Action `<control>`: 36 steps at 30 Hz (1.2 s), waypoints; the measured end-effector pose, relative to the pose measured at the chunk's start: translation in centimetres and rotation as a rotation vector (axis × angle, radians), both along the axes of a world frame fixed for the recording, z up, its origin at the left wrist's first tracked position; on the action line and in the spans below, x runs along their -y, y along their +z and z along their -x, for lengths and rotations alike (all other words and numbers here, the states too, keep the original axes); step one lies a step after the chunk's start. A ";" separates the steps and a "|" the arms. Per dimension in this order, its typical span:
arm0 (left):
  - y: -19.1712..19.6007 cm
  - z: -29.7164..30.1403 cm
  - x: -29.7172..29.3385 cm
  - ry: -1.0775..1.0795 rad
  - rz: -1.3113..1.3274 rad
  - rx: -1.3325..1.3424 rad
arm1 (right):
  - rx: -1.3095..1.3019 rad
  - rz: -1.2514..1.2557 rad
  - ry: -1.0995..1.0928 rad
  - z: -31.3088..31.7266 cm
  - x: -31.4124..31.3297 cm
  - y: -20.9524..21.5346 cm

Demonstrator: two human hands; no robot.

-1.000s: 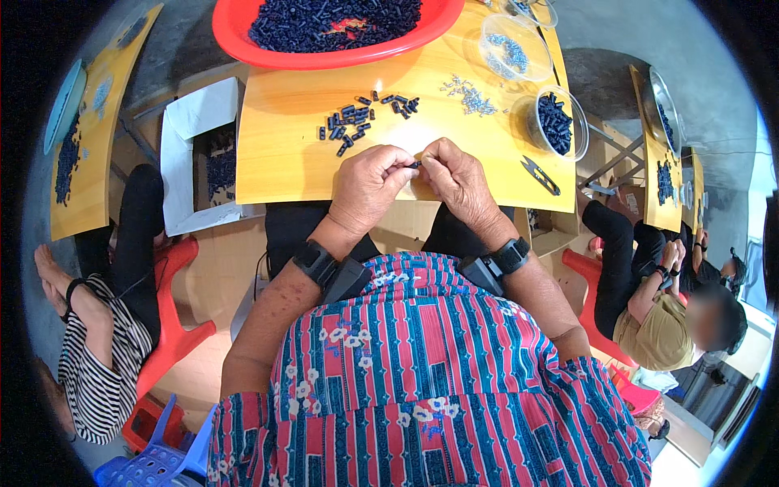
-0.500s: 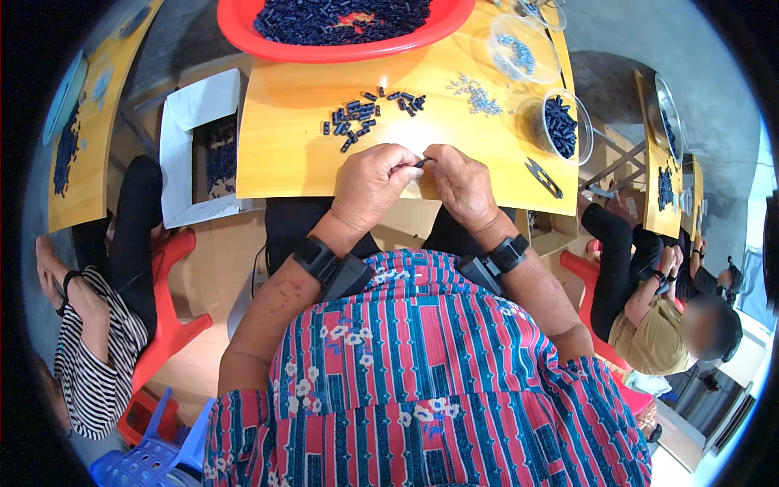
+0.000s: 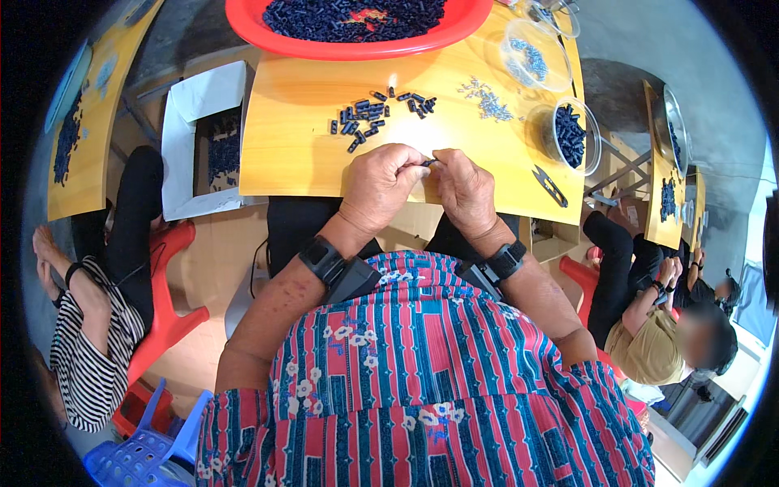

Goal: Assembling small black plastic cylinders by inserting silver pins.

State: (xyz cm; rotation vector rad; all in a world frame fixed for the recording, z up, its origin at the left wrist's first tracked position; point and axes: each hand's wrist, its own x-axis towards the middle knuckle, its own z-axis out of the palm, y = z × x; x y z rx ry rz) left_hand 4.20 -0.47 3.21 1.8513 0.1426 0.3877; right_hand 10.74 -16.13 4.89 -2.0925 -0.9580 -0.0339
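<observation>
both left hand [image 3: 383,180] and right hand [image 3: 466,187] pinch one small dark tube-shaped piece [image 3: 428,162].

Yellow wood tables [image 3: 292,154] on grey concrete floor [image 3: 698,89]; red plastic chair [image 3: 166,316], blue stool [image 3: 138,454]; bright daylight.

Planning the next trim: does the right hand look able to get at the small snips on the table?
Probably yes: the snips lie in the open on the table, just right of the right hand, nothing between, though that hand pinches a small dark piece.
</observation>
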 end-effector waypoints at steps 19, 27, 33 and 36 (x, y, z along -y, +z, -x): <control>-0.5 -0.6 0.0 -0.004 0.055 -0.057 | -0.072 -0.018 -0.025 -0.1 -0.4 -0.9; -0.6 -0.7 -0.3 -0.024 0.167 -0.081 | -0.512 -0.159 -0.129 -0.1 -0.1 -1.0; -0.4 -0.6 -0.3 -0.071 0.029 -0.073 | -0.755 -0.251 -0.161 -0.8 0.2 -0.5; -0.2 -0.6 0.0 -0.079 -0.029 -0.051 | -0.813 -0.351 -0.148 -1.1 0.4 -0.9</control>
